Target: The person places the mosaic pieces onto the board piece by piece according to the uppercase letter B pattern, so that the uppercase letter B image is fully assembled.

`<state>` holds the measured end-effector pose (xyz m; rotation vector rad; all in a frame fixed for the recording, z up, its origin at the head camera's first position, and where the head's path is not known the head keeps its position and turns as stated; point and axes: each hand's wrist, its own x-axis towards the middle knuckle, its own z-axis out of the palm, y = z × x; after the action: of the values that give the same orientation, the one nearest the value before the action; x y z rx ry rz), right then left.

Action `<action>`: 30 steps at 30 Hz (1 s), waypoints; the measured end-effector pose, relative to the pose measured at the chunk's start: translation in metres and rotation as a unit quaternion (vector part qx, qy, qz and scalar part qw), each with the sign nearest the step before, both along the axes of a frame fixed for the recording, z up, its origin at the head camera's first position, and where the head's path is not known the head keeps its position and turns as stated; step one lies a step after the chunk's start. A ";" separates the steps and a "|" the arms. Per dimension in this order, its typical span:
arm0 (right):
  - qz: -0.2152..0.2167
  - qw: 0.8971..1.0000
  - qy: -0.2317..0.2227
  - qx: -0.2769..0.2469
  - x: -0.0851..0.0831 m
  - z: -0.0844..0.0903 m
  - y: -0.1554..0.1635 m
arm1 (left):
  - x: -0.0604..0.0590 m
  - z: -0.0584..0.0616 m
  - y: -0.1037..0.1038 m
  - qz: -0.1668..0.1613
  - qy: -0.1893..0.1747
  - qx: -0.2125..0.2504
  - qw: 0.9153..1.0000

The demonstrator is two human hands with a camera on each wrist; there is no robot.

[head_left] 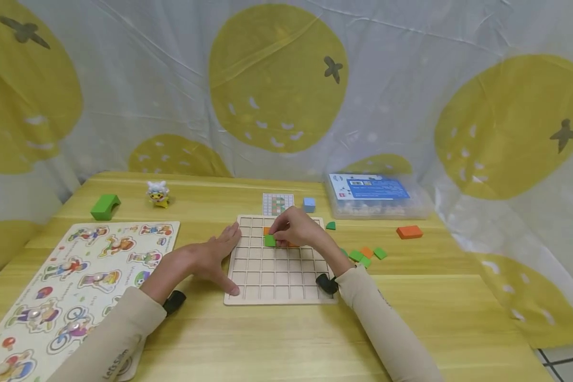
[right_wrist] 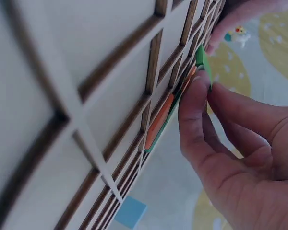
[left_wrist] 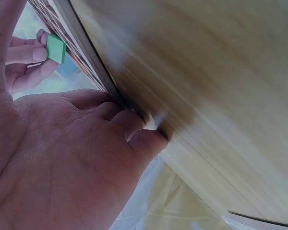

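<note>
character puzzle board (head_left: pixel 76 276) at left; green block (head_left: pixel 105 206); toy figure (head_left: pixel 158 193); clear box (head_left: pixel 374 196); orange block (head_left: pixel 409 232).

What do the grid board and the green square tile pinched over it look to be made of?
Grid board: pale unpainted wood, probably laser-cut plywood, since the right wrist view shows dark, burnt-looking edges on its lattice. Green tile, pinched by the right hand: thin, flat, matte solid colour; painted wood or foam, hard to tell which.

free: lower grid board (head_left: pixel 277 278) cells; blocked: left hand (head_left: pixel 217 257) at board's left edge
</note>
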<state>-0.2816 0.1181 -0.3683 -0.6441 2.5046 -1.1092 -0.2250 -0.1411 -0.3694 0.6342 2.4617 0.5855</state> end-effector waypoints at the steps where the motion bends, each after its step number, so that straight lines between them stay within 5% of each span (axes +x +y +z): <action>1: -0.001 1.000 0.001 0.008 0.000 0.000 0.000 | 0.000 0.000 0.000 0.001 0.000 -0.001 1.000; 26: 0.043 0.997 0.047 0.032 0.000 0.002 0.011 | -0.002 0.000 0.000 0.001 -0.005 -0.001 1.000; 30: 0.089 0.995 0.049 0.022 0.001 0.010 0.027 | -0.002 0.001 0.000 0.001 -0.005 0.005 1.000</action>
<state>-0.2805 0.1451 -0.3579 -0.9103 2.4863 -0.9780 -0.2266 -0.1409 -0.3688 0.6327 2.4516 0.6007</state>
